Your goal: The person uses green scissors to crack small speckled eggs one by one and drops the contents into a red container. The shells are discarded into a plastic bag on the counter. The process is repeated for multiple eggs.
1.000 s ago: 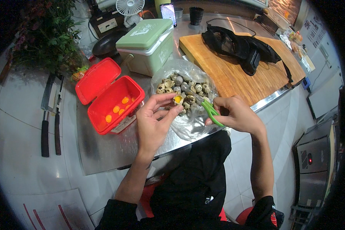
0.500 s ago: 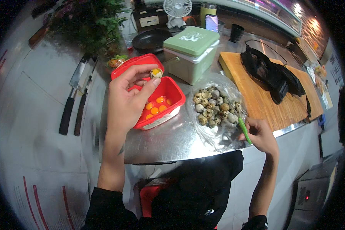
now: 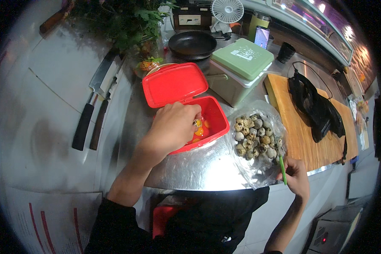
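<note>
My left hand [image 3: 173, 127] reaches into the opening of a red plastic container [image 3: 219, 114], fingers closed round an opened quail egg [image 3: 197, 123] tipped downward. Several orange yolks [image 3: 200, 132] lie inside that container; its red lid [image 3: 175, 84] is folded back at the far side. Speckled quail eggs [image 3: 256, 137] fill a clear plastic bag [image 3: 258, 175] to the right. Beside the bag's near right edge, my right hand [image 3: 297, 175] grips a small knife [image 3: 282, 171] by its green handle. The blade is hard to make out against the eggs.
A green-lidded cooler box [image 3: 239, 72] stands behind the container, with a black frying pan [image 3: 192, 44] farther back. On the right, a wooden board [image 3: 326, 146] carries a black bag [image 3: 317, 110]. Two knives [image 3: 86, 122] hang at the left wall.
My left hand has lowered the opened egg from above the lid into the container and turned it downward. My right hand keeps the knife beside the bag. The whole view has shifted.
</note>
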`<action>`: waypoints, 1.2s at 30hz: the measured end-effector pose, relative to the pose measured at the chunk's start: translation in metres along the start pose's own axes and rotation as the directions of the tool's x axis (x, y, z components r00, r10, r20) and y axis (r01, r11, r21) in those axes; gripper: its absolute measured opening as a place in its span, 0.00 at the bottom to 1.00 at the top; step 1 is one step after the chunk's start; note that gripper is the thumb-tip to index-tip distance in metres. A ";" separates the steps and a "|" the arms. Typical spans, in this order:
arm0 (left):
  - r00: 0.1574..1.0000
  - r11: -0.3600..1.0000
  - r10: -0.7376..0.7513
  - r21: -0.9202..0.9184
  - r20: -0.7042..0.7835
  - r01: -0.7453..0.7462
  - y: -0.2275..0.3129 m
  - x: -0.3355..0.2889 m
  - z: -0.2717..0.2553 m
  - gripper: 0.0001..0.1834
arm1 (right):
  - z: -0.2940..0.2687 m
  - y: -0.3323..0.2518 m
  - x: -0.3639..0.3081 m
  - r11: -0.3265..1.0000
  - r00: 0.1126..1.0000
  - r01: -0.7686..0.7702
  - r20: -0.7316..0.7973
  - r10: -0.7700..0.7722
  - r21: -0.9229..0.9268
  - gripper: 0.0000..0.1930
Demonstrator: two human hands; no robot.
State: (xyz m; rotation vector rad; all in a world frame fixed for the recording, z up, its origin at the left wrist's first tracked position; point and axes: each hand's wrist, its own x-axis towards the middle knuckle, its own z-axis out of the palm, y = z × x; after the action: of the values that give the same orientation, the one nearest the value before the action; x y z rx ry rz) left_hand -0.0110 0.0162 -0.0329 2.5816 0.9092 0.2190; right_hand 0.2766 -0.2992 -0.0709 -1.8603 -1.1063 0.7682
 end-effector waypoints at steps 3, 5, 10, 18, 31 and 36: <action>0.999 0.988 -0.002 0.152 0.053 -0.006 0.003 0.010 0.003 0.13 | -0.003 0.000 -0.001 0.999 0.999 -0.032 0.010 0.032 0.036 0.28; 0.996 0.980 -0.024 0.200 0.088 0.006 0.004 0.013 0.004 0.14 | -0.002 0.002 -0.003 0.997 0.999 -0.034 0.009 0.034 0.071 0.28; 0.994 0.975 -0.023 0.224 0.111 -0.002 0.005 0.015 0.007 0.14 | -0.002 0.004 -0.004 0.996 0.998 -0.063 0.005 0.062 0.058 0.28; 0.987 0.967 0.155 0.209 -0.037 -0.144 0.002 0.007 0.012 0.06 | -0.001 -0.004 -0.007 0.991 0.993 -0.113 -0.006 0.114 0.075 0.26; 0.934 0.929 0.321 0.243 -0.159 -0.278 0.000 -0.004 0.012 0.08 | 0.002 -0.004 -0.007 0.997 0.997 -0.071 -0.035 0.072 0.043 0.27; 0.962 0.952 0.217 0.254 -0.164 -0.172 0.005 -0.012 0.005 0.15 | 0.003 -0.005 -0.008 0.996 0.995 -0.084 -0.046 0.086 0.044 0.27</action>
State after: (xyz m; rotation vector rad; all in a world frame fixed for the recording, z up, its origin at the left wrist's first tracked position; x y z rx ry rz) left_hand -0.0165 0.0033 -0.0351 2.9172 0.7827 0.4449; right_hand 0.2686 -0.3045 -0.0671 -1.8903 -0.9794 0.7854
